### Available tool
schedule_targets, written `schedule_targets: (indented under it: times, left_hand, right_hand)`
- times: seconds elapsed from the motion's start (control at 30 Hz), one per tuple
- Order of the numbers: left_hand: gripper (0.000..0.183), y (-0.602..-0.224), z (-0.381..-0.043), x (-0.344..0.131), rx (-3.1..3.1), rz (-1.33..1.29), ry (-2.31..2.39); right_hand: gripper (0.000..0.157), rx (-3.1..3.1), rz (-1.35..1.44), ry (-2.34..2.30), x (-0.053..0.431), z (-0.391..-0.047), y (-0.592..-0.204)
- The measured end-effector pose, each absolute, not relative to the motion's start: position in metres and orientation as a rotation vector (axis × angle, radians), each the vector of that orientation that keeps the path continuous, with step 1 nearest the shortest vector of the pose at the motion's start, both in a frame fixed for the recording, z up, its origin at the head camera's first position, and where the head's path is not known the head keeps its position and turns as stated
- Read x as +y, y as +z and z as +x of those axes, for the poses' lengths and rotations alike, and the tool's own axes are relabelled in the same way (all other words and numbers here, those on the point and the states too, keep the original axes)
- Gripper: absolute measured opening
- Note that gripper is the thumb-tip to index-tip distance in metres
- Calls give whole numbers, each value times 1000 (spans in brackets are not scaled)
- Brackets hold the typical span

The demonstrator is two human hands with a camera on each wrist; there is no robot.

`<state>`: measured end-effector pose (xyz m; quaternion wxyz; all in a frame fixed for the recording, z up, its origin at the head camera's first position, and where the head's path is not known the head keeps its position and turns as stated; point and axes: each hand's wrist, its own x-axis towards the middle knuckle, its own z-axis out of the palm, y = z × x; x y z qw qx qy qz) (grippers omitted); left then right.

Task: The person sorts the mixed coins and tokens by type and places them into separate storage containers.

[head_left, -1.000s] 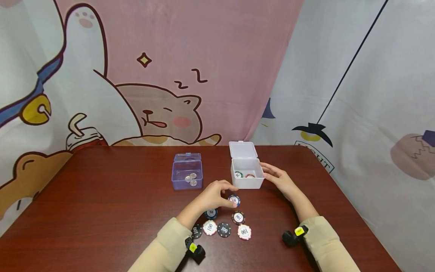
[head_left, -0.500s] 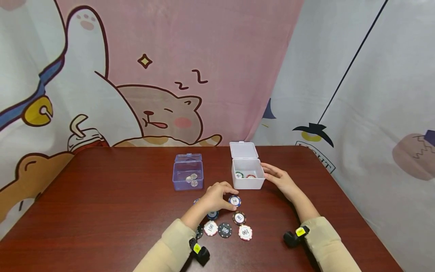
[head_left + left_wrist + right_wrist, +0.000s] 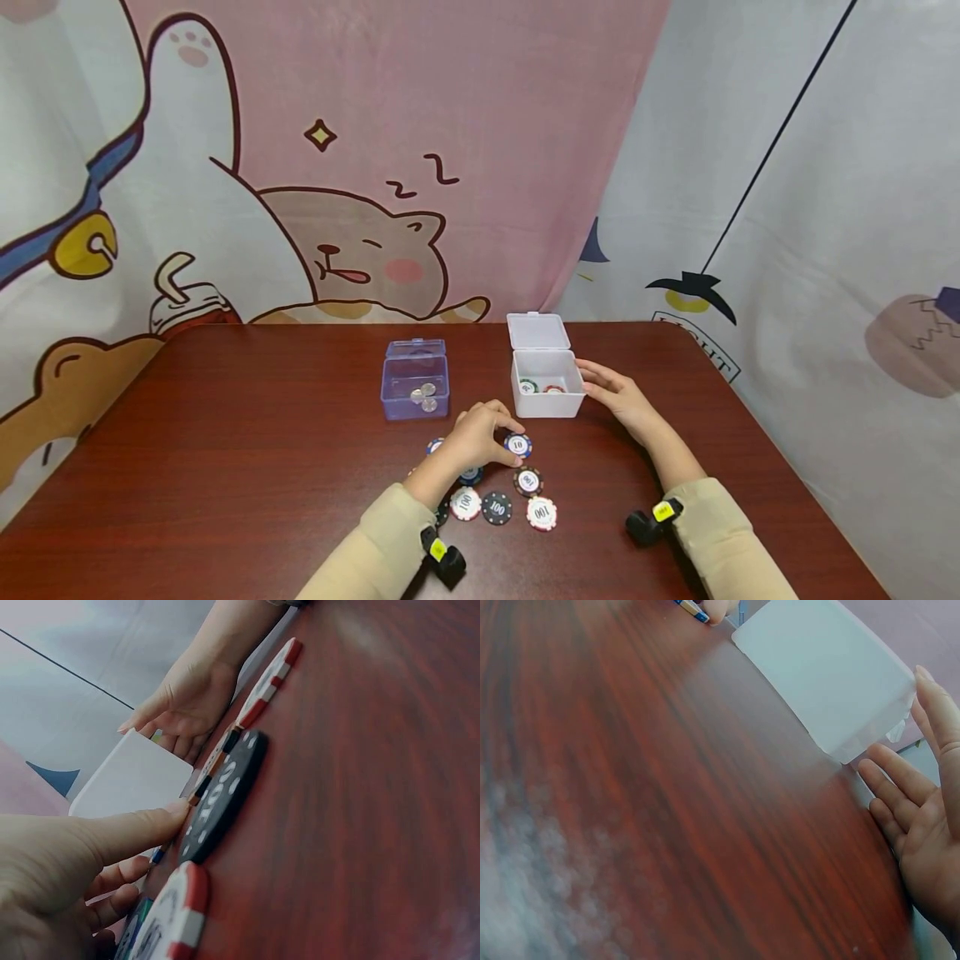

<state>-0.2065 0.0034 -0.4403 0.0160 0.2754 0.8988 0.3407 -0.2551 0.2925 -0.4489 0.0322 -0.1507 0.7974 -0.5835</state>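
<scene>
In the head view my left hand (image 3: 477, 437) reaches in from the left, its thumb and fingertips at opposite edges of a blue-and-white poker chip (image 3: 517, 445) marked 10. That chip lies flat just in front of a white plastic box (image 3: 549, 406) with its lid raised. Green-edged and red-edged chips sit inside the box. At the box's right wall is my right hand (image 3: 626, 406), fingers extended and touching it; the right wrist view shows the thumb (image 3: 939, 705) at the box's corner. Under the left wrist, several chips are partly hidden.
A purple see-through box (image 3: 414, 411) with an open lid holds a few silver coins (image 3: 427, 389) left of the white box. Nearer the person lie a brown-edged chip (image 3: 528, 481), a black chip (image 3: 497, 507) and white chips (image 3: 542, 513) on the dark red-brown table.
My left hand shifts slightly right and its thumb and fingertips close in on the blue-and-white poker chip. The right hand stays at the white box.
</scene>
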Motion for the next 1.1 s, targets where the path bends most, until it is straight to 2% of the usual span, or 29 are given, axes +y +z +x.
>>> schedule_targets:
  times: [0.83,1.1]
  left_hand:
    - [35,-437,-205,2,2806,857,1179]
    - [33,-426,-205,-2,2837,842,1231]
  right_hand:
    - [49,2453,-444,-1794,290,-254,-447]
    - [48,2461,-457,-1773,282,-240,-425]
